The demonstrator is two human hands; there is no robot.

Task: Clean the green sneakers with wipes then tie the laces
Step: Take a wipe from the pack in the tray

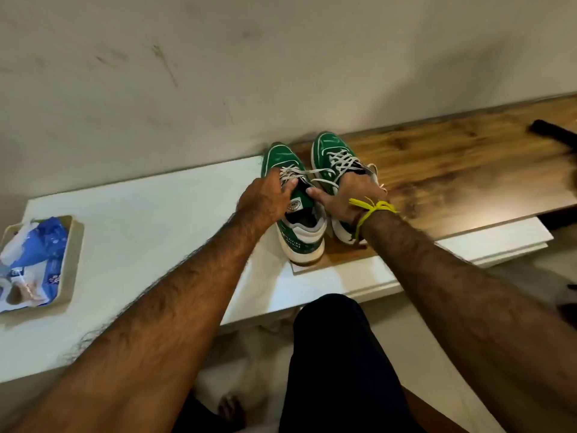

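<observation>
Two green sneakers with white laces and white soles stand side by side, toes to the wall. The left sneaker (282,157) straddles the white table and the wooden board. My left hand (265,200) grips its laced tongue area, fingers curled over the laces. The right sneaker (332,148) stands on the wooden board. My right hand (343,198) grips that shoe's collar, thumb pointing at the left shoe's tongue. A yellow thread is tied round my right wrist. A blue and white pack of wipes (34,260) lies in a beige tray at the far left.
The white table (156,214) runs along a pale wall. A wooden board (452,170) lies over its right part. The beige tray (73,254) sits near the left edge. A black object (551,131) lies at the far right. My dark-clothed leg is below the table edge.
</observation>
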